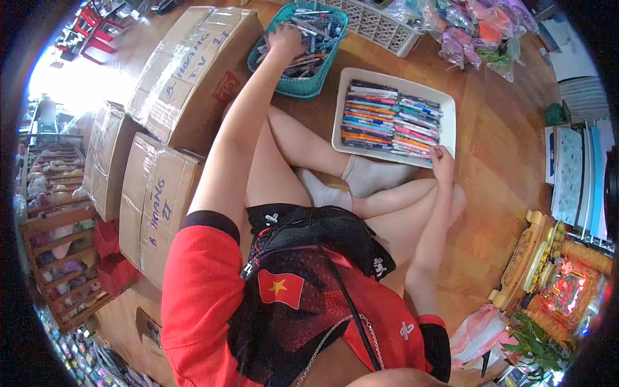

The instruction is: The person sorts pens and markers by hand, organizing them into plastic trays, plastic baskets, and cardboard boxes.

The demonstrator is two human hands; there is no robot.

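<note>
Red shirt (200, 290) with a small flag patch (280, 288), nearest the camera; black bag (322, 238) slung across the front. Person seated cross-legged on a wooden floor (503, 161), white socks (374, 175) at centre.

Left hand (285, 40): arm stretched far, hand down inside the teal basket (258, 61), fingers curled over the loose pens (316, 32) heaped there. Whether it grips any cannot be told.

Right hand (442, 158): at the near right corner of the white tray (451, 109), fingers drawn narrow and touching the pen ends at that corner. A firm hold on one cannot be told.

White tray: flat on the floor, just beyond the feet, right of the teal basket and just beside it. Holds sorted pens (387, 119) laid side by side in two columns, mixed colours.

Cardboard boxes: one large (193, 71) at far left, against the teal basket; another (155, 206) nearer, left of the person's knee, with handwriting on its top.

White lattice basket (380, 22): far, behind the teal basket.

Plastic packets (477, 29): far right, in a heap on the floor.
</note>
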